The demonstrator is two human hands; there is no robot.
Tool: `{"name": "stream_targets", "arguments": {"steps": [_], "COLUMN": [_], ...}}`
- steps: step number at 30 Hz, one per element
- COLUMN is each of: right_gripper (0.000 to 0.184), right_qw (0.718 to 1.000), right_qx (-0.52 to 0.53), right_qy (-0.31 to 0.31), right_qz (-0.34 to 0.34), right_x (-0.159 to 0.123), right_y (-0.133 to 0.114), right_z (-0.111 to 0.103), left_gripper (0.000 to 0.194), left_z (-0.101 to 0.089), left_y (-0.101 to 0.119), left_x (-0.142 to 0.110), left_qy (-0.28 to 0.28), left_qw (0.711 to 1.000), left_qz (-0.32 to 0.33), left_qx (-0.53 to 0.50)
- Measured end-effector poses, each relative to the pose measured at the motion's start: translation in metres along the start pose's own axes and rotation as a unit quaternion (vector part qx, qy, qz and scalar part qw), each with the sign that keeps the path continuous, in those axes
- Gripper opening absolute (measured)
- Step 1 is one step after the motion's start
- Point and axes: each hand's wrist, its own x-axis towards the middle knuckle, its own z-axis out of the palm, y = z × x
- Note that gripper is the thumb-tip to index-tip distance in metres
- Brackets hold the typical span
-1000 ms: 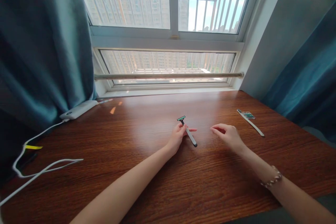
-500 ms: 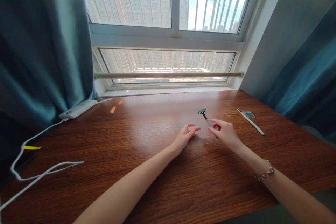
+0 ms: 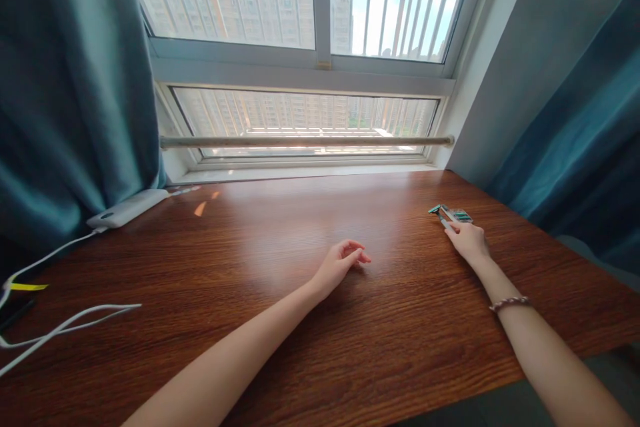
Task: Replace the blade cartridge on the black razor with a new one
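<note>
My right hand point(image 3: 469, 243) is closed on the handle of a razor point(image 3: 435, 209), whose green and black head points away from me. It is low over the right side of the wooden table, beside a small clear pack of green razor blade cartridges point(image 3: 463, 216). Just behind the razor shows the far end of a slim white stick point(image 3: 448, 213), perhaps a toothbrush; the hand hides the rest. Near the table's middle, my left hand point(image 3: 343, 263) rests with loosely bent fingers, thumb apart, and nothing in it.
Bare wood of the table point(image 3: 280, 233) spreads around both hands. A white power strip point(image 3: 127, 209) lies at the far left, with a white cable point(image 3: 75, 323) nearer me. A blue curtain point(image 3: 75, 80) hangs beside it. Behind the table are a rail point(image 3: 305, 142) and a window.
My right hand has carried the razor from the table's middle to the right, up to the cartridge pack and white stick. The left hand stays near the middle. My view has shifted slightly right.
</note>
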Motion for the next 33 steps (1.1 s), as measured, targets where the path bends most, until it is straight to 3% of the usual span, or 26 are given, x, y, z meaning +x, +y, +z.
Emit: {"name": "stream_targets", "arguments": {"steps": [22,29,33], "right_gripper": [0.031,0.030,0.037], "right_qw": [0.996,0.997,0.998], "right_qx": [-0.060,-0.064,-0.043], "right_qy": [-0.024,0.005,0.053], "right_qz": [0.055,0.035,-0.005], "right_x": [0.004,-0.001,-0.011], "right_y": [0.004,0.000,-0.017], "right_z": [0.006,0.002,-0.009], "left_gripper": [0.027,0.026,0.023], "left_z": [-0.002,-0.001,0.002], "left_y": [-0.007,-0.006,-0.006], "left_x": [0.001,0.001,0.000], "left_qy": [-0.021,-0.028,-0.013], "left_qw": [0.998,0.998,0.998], "left_qz": [0.031,0.032,0.034], "left_qx": [0.059,0.052,0.055]}}
